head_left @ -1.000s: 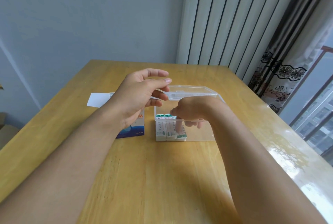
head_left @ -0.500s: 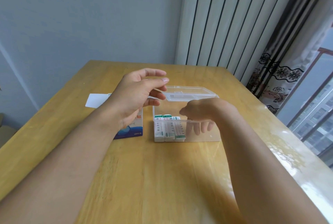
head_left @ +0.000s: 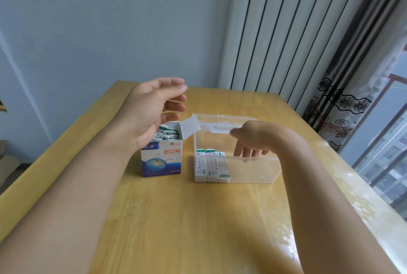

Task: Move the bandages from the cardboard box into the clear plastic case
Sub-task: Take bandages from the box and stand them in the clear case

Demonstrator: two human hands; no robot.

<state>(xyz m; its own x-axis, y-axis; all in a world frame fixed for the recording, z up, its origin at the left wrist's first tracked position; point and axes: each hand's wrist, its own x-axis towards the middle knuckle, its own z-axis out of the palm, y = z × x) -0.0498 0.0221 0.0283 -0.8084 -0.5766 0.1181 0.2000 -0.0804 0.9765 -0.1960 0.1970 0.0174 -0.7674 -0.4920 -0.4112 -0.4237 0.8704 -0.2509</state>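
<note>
Mid-transfer, between loads as far as I can judge. Left hand (head_left: 154, 106) hovers just above the open cardboard box (head_left: 161, 159), fingers loosely curled and apart, nothing in them. Box stands upright on the table (head_left: 198, 218), directly under and a bit toward the wrist side of that hand; top flap folded out to the right, and a heap of bandages (head_left: 167, 133) shows in the opening below the fingertips.

Right hand (head_left: 253, 139) is down inside the clear plastic case (head_left: 253, 172), fingers (head_left: 244, 151) pointing down behind the front wall, straight-ish and apart; seems to hold nothing, tho the lower fingertips are blurred thru the plastic. Case lid is hinged back, standing up just beyond the knuckles. A row of bandages already stands packed on edge at the case's left end, just left of the right hand's fingers, not touching them as far as I can tell. Rest of the case to the right of and under that hand looks bare.

Step in hand, IMO: last batch settled in the case, next batch still in the box; plenty left in there.

Next move calls for: left hand drops into the box opening, pinches a small bunch w/o crushing or scattering; right hand clears out of the case so the new bunch can go in beside the standing row.
</note>
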